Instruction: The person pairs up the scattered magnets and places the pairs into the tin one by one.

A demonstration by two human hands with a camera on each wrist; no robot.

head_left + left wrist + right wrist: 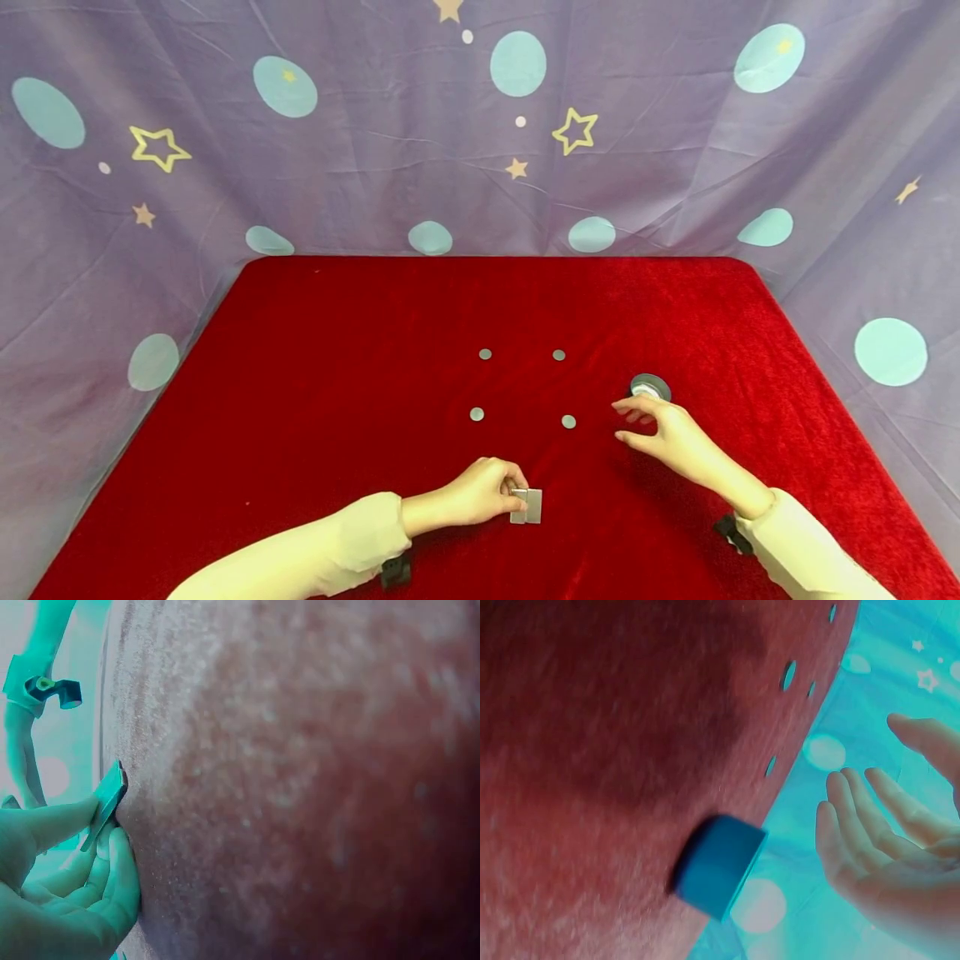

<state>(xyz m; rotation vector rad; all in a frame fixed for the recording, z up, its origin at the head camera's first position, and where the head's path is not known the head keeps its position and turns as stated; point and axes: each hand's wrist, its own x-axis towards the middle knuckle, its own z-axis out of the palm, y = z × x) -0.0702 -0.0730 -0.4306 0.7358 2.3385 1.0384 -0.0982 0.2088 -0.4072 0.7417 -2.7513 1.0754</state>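
Note:
My left hand (pixel 483 492) pinches a small flat silvery rectangular piece (pixel 533 506) between thumb and fingers, low over the red cloth. A line runs down this piece, like two plates side by side. In the left wrist view the thumb presses on the piece (pixel 109 796), seen nearly edge-on. Off to the right, my right hand (pixel 675 437) holds nothing, its fingers apart and loosely bent. Just beyond it stands a short round container (pixel 657 381), dark-rimmed with something whitish inside, partly covered by the hand. The right wrist view shows the container (pixel 720 866) from its side.
Several small grey discs (pixel 568 422) lie spread in a rough square on the red cloth (pixel 337 375), ahead of my left hand. A purple curtain (pixel 375 150) with stars and blue dots stands behind the table and along both sides.

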